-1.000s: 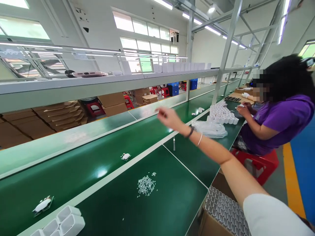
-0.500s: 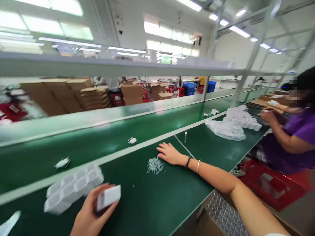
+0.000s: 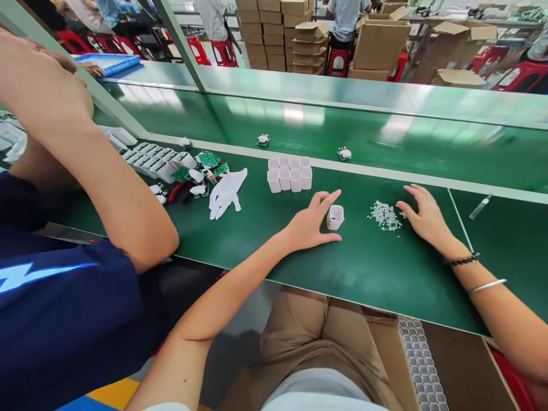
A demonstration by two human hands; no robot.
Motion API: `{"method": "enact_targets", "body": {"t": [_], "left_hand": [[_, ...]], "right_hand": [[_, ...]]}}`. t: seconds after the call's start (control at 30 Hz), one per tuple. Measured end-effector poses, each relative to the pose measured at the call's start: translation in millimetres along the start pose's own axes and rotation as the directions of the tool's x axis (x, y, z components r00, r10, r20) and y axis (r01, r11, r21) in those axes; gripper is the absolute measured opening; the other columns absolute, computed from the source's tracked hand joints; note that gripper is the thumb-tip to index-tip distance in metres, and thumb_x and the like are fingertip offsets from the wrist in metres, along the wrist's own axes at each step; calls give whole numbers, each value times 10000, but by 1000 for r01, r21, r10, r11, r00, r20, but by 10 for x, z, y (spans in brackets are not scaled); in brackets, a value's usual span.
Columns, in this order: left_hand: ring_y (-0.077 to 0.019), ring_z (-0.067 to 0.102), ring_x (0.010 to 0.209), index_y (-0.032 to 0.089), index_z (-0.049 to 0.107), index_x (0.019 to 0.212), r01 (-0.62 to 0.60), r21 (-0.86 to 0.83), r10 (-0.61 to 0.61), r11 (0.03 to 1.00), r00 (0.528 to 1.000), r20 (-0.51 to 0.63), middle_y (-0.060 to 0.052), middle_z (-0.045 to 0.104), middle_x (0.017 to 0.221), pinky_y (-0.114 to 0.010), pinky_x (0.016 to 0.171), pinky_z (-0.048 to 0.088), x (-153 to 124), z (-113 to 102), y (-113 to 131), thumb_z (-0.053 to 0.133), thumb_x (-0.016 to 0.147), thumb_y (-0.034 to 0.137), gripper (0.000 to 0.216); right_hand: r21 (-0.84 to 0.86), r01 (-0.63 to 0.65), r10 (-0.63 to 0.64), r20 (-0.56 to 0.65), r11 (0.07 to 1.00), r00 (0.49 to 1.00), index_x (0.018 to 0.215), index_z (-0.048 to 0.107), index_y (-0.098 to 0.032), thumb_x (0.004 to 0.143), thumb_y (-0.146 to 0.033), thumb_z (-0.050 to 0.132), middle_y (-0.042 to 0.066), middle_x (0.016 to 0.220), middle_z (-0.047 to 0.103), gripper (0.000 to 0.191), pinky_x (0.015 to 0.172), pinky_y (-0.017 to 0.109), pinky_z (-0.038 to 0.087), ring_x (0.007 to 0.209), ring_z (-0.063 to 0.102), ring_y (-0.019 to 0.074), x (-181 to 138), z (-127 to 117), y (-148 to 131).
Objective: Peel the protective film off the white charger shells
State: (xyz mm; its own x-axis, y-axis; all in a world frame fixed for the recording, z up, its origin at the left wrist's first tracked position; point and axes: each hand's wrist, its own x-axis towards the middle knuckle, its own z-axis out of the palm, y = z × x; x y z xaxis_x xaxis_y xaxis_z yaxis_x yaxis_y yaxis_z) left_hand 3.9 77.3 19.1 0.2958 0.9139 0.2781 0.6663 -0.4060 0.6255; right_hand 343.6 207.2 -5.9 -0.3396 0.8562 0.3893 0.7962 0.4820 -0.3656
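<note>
A small white square plastic cup stands upright on the green work surface, its open top facing me. My left hand is around its left side, thumb and fingers spread apart. Whether a fingertip touches the cup I cannot tell. My right hand is open beside a pile of tiny clear pieces, thumb and fingertips at the pile's right edge. Beyond my left hand, a block of several matching white cups stands in two rows.
A white glove lies left of the cups, beside green circuit boards. A co-worker's arm reaches in at the left. A small tube lies at right. Below the table edge is a carton holding white cups.
My view has swung left and downward. The white cup, held in my left hand before, now stands on the surface with those fingers opened around it. My right hand stays beside the pile.
</note>
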Motion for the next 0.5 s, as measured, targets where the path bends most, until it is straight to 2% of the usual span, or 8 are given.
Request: {"method": "enact_targets", "body": {"t": [0.07,0.1,0.17,0.23,0.3,0.37,0.43,0.5], "left_hand": [[-217,623,994,236,321,1544,-90,31,94,995,976,-197,-158,475,1442,-375,899,543,59,-244,-134,739,828,534,881],[-253,597,1108,223,389,1498,-103,76,122,992,940,-319,-156,508,1405,-406,981,513,106,-384,-247,693,861,555,780],[-316,497,1308,207,505,1385,-27,177,113,984,861,-497,-154,549,1365,-490,1142,388,223,-651,-542,640,882,608,657],[-326,459,1361,220,569,1293,98,133,0,986,806,-592,-142,562,1368,-510,1202,310,345,-844,-869,621,861,680,633],[-316,469,1368,214,590,1238,187,-88,-200,978,750,-630,-139,576,1361,-492,1213,306,437,-933,-1153,571,869,724,630],[-311,490,1369,200,585,1231,223,-311,-371,924,718,-589,-152,582,1368,-476,1201,344,472,-942,-1355,499,892,749,651],[-320,480,1405,207,547,1302,219,-429,-429,876,762,-486,-168,547,1436,-478,1186,381,440,-929,-1488,482,874,782,720],[-344,365,1502,262,419,1459,202,-436,-370,877,864,-343,-165,416,1574,-518,1210,349,356,-943,-1584,631,767,793,897]], "right_hand": [[73,75,-69,-80,995,994,1413,551,-175,955,-512,561,186,1438,566,568,1189,561,389,1395,496,348,-27,-98,-257],[119,117,-108,-78,986,991,1429,531,-204,941,-510,601,167,1440,562,581,1185,550,403,1390,500,340,-50,-120,-427],[266,191,-211,51,945,976,1510,422,-260,895,-522,681,132,1508,500,716,1163,525,447,1411,482,324,-107,-89,-813],[388,210,-310,218,898,925,1604,217,-284,838,-541,747,116,1639,335,966,1210,535,393,1503,367,327,-139,45,-1194],[435,159,-321,329,886,888,1633,72,-262,840,-504,749,123,1701,197,1071,1252,549,314,1562,248,331,-81,242,-1496],[458,60,-275,420,887,865,1635,48,-223,866,-419,712,159,1678,262,1034,1220,552,355,1518,351,339,105,443,-1673],[467,-19,-239,485,884,842,1626,117,-202,850,-360,709,180,1608,402,989,1147,546,436,1366,545,348,395,604,-1720],[458,-27,-227,491,889,841,1605,211,-191,808,-342,744,178,1574,456,971,1133,547,439,1295,597,356,720,715,-1670]]}}
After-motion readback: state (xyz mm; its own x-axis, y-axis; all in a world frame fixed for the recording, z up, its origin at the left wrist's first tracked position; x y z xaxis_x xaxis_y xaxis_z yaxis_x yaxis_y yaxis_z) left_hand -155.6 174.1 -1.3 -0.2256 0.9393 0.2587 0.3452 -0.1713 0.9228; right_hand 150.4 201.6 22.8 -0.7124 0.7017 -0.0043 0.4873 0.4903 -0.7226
